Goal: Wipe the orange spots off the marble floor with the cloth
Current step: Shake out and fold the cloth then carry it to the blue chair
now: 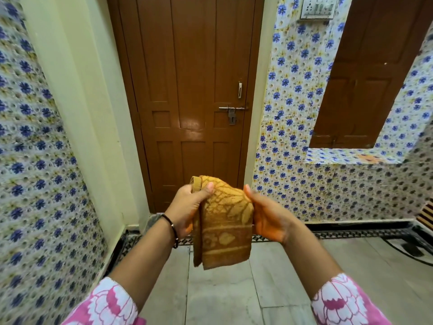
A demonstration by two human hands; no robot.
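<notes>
A mustard-yellow patterned cloth (223, 221) hangs folded in the air in front of me, over the grey marble floor (234, 289). My left hand (189, 207) grips its upper left corner, thumb pressed over the fold. My right hand (264, 214) holds the cloth's right edge, palm turned inward with the fingers behind the fabric. No orange spots show on the stretch of floor in view.
A shut brown door (192, 90) with a metal latch stands straight ahead. Blue-flowered tiled walls (293, 137) close in on both sides. A patterned dark border (351, 233) runs along the wall's foot, and a dark object (412, 248) lies at the right edge.
</notes>
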